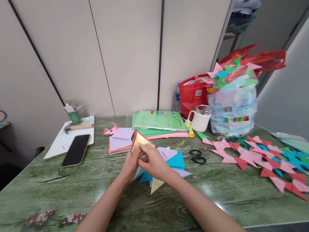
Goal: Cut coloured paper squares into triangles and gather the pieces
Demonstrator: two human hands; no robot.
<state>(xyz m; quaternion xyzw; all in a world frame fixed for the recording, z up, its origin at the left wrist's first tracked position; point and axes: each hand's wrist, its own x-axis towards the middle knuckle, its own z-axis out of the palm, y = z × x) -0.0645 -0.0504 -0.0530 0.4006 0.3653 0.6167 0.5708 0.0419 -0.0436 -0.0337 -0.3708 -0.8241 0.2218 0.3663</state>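
Between my fingers is a folded paper piece, yellow with a red edge. My left hand closes on its lower left side, and my right hand pinches it from the right. The lower part of the piece is hidden by my fingers. Beneath and beside my hands lie folded blue paper, a pale yellow folded piece and lilac pieces. Just beyond my left hand rests a stack of lilac and red sheets. Black-handled scissors lie to the right of my right hand.
On the left are a phone, a hammer and a small green box. Green paper packs, a white mug and a bag of folded paper stand behind. Pink and red star shapes spread rightward.
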